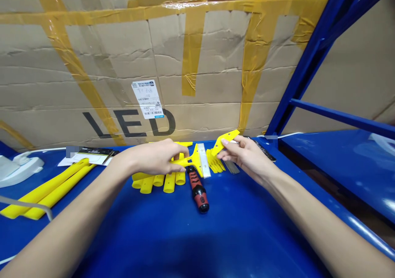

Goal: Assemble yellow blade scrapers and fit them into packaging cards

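Head view: my left hand [160, 156] grips a yellow scraper [195, 159], blade [203, 161] already laid on; my right hand [247, 156], beside it, pinches an unattached yellow plate [227, 139].

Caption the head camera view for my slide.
Left hand holds a yellow scraper, right hand a yellow plate, near a red-and-black tool.

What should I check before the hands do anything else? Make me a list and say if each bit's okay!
1. Left hand holding the yellow scraper: ok.
2. Metal blade lying along the scraper's wide end: ok.
3. Right hand holding the yellow plate: ok.
4. Yellow plate resting on the blade: not ok, they're apart.
5. Red-and-black tool handle lying on the blue table: ok.
6. Tool's tip: cannot tell, it's hidden.
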`<control>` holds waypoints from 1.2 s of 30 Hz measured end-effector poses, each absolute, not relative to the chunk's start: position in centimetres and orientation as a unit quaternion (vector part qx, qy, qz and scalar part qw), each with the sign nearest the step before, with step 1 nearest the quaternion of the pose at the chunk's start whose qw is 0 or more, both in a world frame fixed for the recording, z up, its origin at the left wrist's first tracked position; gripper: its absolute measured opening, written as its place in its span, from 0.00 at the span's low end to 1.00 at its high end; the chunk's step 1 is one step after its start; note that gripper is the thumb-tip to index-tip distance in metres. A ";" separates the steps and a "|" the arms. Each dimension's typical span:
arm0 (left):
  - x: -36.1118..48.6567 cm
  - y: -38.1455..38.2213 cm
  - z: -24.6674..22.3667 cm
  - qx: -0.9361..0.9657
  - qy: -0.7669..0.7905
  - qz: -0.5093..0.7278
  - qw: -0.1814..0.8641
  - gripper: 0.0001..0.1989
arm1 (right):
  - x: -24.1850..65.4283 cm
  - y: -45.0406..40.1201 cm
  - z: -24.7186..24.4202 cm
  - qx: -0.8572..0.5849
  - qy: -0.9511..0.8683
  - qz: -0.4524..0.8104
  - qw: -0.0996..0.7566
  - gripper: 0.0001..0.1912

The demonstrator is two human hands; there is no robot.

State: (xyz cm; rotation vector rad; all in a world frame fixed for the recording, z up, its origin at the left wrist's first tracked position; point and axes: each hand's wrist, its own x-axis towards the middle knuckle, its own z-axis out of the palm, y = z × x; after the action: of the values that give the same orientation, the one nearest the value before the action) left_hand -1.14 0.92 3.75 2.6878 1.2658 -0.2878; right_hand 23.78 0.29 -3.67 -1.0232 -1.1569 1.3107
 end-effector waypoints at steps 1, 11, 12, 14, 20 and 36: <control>-1.1 0.9 3.8 0.896 0.427 -0.098 0.079 0.23 | 23.9 0.3 -3.6 -0.437 -0.497 0.540 0.520 0.15; -1.2 1.1 3.4 0.907 0.402 -0.092 0.084 0.15 | 23.1 -0.3 -3.3 -0.474 -0.510 0.575 0.429 0.21; -1.2 1.0 3.4 0.910 0.395 -0.088 0.086 0.14 | 23.0 -0.3 -3.3 -0.475 -0.528 0.569 0.415 0.21; -1.1 0.9 3.4 0.915 0.386 -0.081 0.083 0.12 | 22.7 -0.5 -3.4 -0.476 -0.557 0.557 0.392 0.21; -0.9 0.5 3.6 0.928 0.360 -0.065 0.070 0.10 | 22.3 -0.5 -4.5 -0.476 -0.599 0.518 0.383 0.23; 0.0 1.3 2.7 0.929 0.335 0.045 0.149 0.20 | 21.4 -0.9 -4.7 -0.390 -0.598 0.535 0.453 0.20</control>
State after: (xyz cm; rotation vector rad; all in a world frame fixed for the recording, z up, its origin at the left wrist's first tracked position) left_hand 0.03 1.25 2.65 2.6714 0.9623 0.1290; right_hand 21.40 -0.94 -4.68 -0.9619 -1.4758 1.3203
